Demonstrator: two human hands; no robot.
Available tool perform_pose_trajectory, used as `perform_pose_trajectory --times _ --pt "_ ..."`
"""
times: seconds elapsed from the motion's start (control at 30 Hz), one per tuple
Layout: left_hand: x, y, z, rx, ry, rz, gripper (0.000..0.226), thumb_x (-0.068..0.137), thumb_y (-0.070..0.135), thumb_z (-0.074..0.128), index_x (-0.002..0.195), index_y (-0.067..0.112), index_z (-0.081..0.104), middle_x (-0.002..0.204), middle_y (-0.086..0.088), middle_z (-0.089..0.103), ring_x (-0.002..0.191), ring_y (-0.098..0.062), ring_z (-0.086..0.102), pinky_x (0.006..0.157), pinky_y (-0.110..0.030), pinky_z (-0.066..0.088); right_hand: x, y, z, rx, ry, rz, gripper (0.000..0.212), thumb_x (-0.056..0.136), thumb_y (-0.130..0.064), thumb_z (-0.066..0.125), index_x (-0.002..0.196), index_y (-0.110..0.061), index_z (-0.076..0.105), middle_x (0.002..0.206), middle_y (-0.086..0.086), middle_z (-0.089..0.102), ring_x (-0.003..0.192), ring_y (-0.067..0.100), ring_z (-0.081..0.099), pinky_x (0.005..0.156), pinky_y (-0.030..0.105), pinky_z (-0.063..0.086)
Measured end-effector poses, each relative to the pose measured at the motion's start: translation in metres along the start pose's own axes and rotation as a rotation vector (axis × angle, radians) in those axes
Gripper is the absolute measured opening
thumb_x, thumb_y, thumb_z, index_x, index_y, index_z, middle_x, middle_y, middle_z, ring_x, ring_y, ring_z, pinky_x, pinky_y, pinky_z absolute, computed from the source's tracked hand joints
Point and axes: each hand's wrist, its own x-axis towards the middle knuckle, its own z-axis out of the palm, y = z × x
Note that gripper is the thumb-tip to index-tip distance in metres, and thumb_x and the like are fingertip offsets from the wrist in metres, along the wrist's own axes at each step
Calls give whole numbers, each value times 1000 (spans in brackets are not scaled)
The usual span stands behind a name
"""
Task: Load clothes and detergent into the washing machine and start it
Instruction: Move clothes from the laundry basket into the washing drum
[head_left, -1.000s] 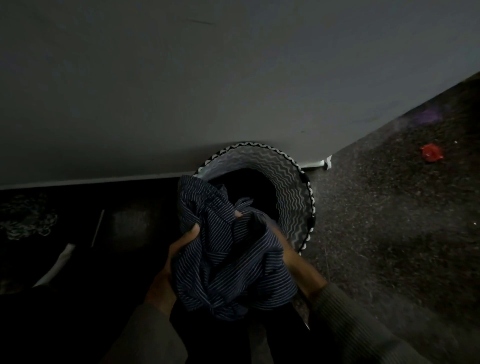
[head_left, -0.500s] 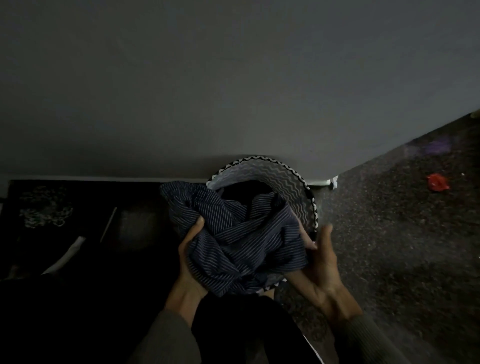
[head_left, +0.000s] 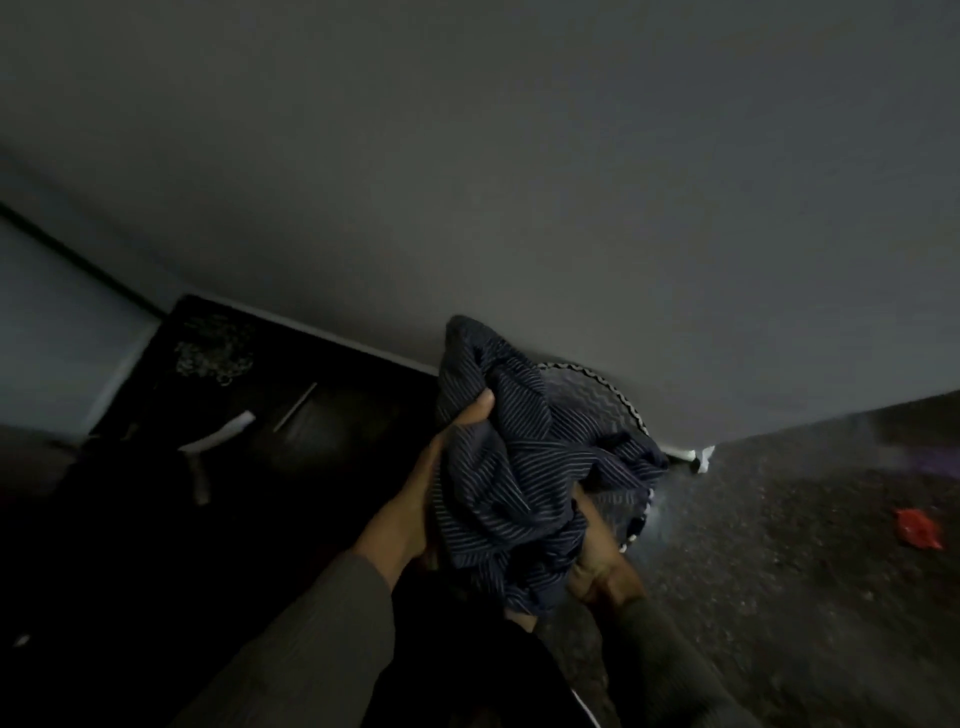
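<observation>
The left hand (head_left: 436, 467) and right hand (head_left: 597, 561) both clutch the bundled striped garment (head_left: 519, 478), their fingers curled into the cloth, at the laundry basket's (head_left: 618, 402) 8 o'clock. This looks like the loading step (no washer is in view). The next move calls for carrying the garment to the drum.

Bundled garment (head_left: 519, 478) between left hand (head_left: 431, 483) and right hand (head_left: 597, 561). Basket (head_left: 613, 400) just behind hands, against wall (head_left: 519, 182). Scrap (head_left: 917, 527) on floor (head_left: 779, 597), well right of right hand.

A dim home corner: patterned laundry basket (head_left: 618, 402) against a plain wall (head_left: 519, 182) (speckled floor (head_left: 779, 545) below).
</observation>
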Motion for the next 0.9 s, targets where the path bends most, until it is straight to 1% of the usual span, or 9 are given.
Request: perform_pose_trajectory --times 0.07,0.17,0.27,0.37,0.47,0.57,0.7,0.83,0.9 --pt "-9 -2 -14 77 81 131 57 79 53 74 124 18 66 123 -11 69 106 -22 70 97 -44 53 -10 0 8 10 -48 34 41 102 -13 35 139 4 41 103 10 63 78 23 60 58 23 55" --pt "-25 2 -32 294 329 369 102 61 78 74 146 36 37 143 1 52 123 -17 58 102 -48 50 -29 -8 30 -4 -243 56 59 66 -27 81 118 -3 66 105 14 73 81 28 73 61 32 60" --pt "-50 12 -41 412 459 601 94 72 82 56 145 57 4 156 0 24 136 -18 41 105 -45 45 -47 -4 48 -70 -338 82 50 64 -27 77 109 -6 67 93 12 76 79 27 74 58 32 60" --pt "-75 19 -62 583 500 746 72 88 74 36 151 49 11 155 9 24 140 -13 35 110 -43 40 -67 3 76 -250 -382 59 48 77 -22 54 122 -7 58 104 9 74 83 22 73 61 28 60" --pt "-113 35 -87 638 484 758 61 94 68 24 148 42 35 148 19 37 136 -1 39 112 -42 40 -90 14 108 -456 -502 -14 35 85 -23 61 116 -9 61 119 11 66 85 19 73 65 25 58" --pt "-170 56 -117 516 423 733 64 88 75 30 144 45 44 141 24 46 130 5 44 112 -39 41 -113 37 143 -606 -542 -132 58 80 -37 77 124 -6 58 118 8 69 100 17 70 76 23 57" --pt "-261 77 -157 665 324 725 112 65 74 71 148 60 -1 161 27 12 148 0 19 119 -50 26 -148 80 186 -799 -502 -152 7 89 -16 65 95 -11 65 101 11 71 100 27 67 83 38 54" --pt "-338 84 -217 899 416 668 147 47 59 91 138 65 -24 163 23 -6 152 -13 8 117 -59 27 -188 146 233 -891 -567 -342 11 82 -38 76 89 -40 68 111 24 62 103 11 63 91 26 50" --pt "-365 79 -253 942 466 665 152 46 56 94 138 63 -26 164 16 -2 152 -17 14 116 -58 30 -208 181 259 -929 -746 -466 20 94 -19 63 104 -35 59 102 -1 63 86 -11 62 76 8 50"
